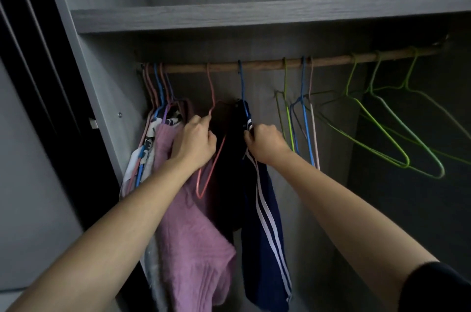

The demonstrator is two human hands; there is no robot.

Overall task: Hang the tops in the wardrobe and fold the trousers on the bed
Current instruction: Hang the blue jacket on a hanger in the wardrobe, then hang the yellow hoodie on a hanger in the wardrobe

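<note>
Head view: the right hand (266,143) pinches the upper edge of the navy striped garment (265,222), which hangs on the blue hanger (242,87) from the rod (254,64), its long axis going straight down below this grip. The left hand (196,142), just beside at the left, is curled around the empty pink hanger (211,97); the right is nearer.

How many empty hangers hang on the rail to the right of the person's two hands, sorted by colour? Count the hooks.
Green hangers: 4
Blue hanger: 1
Pale pink hanger: 1
Total: 6, counted by their hooks over the rail
</note>
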